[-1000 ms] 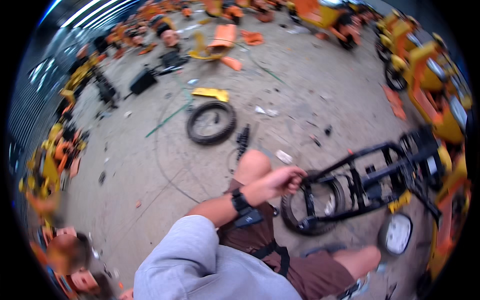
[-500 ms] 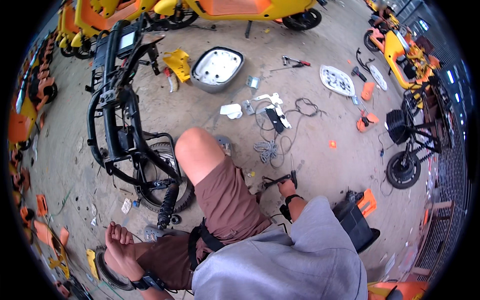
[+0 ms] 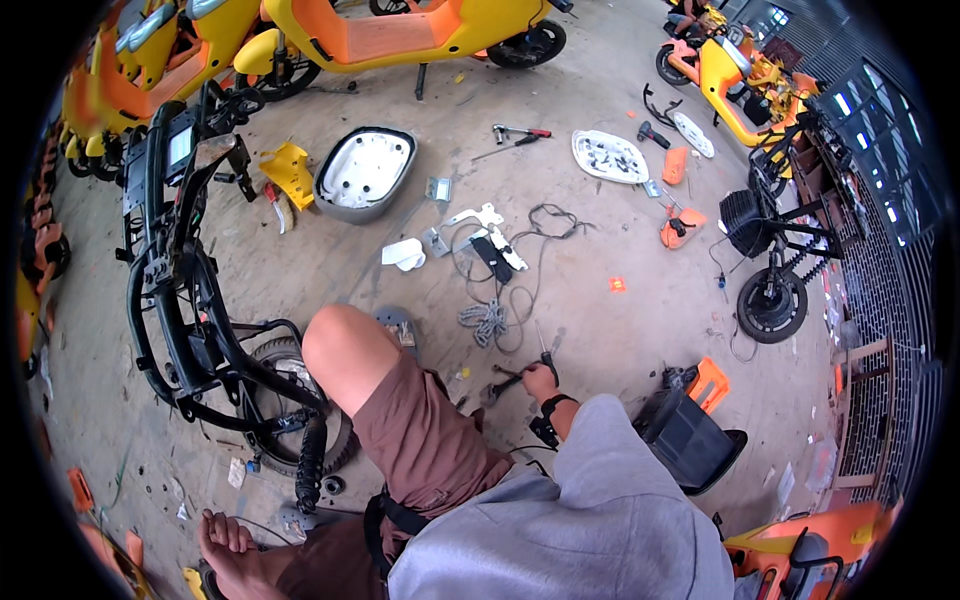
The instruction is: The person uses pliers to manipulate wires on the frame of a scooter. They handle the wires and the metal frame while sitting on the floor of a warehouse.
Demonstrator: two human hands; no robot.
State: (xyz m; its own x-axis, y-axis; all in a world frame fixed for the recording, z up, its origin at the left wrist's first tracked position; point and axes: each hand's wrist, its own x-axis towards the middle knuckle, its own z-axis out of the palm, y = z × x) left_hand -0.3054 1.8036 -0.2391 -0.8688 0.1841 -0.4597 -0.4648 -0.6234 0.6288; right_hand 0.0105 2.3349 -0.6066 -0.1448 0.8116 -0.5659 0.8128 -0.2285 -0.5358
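My right hand (image 3: pixel 541 380) is low over the floor beyond my right side, its fingers curled round a black-handled tool (image 3: pixel 507 382) whose exact kind I cannot make out. Just right of those fingers a screwdriver (image 3: pixel 547 358) with a dark handle points away from me. My left hand (image 3: pixel 232 552) rests near my left knee, fingers loosely bent and slightly apart, with nothing in it. Ahead of it stands a stripped black scooter frame (image 3: pixel 175 300) with a rear wheel (image 3: pixel 345 440) and a shock absorber (image 3: pixel 311 465).
A grey-rimmed white shell (image 3: pixel 365 170), a yellow panel (image 3: pixel 288 175), a coiled grey rope (image 3: pixel 483 322) and cables lie ahead. A black box (image 3: pixel 685 435) stands right, near an upright wheel assembly (image 3: pixel 772 305). Yellow-orange scooters (image 3: pixel 400 40) line the far side.
My view has shifted right, so the scene slides left in the picture. The left hand sits lower, with its fingers more bent. The right hand stays by the same tools.
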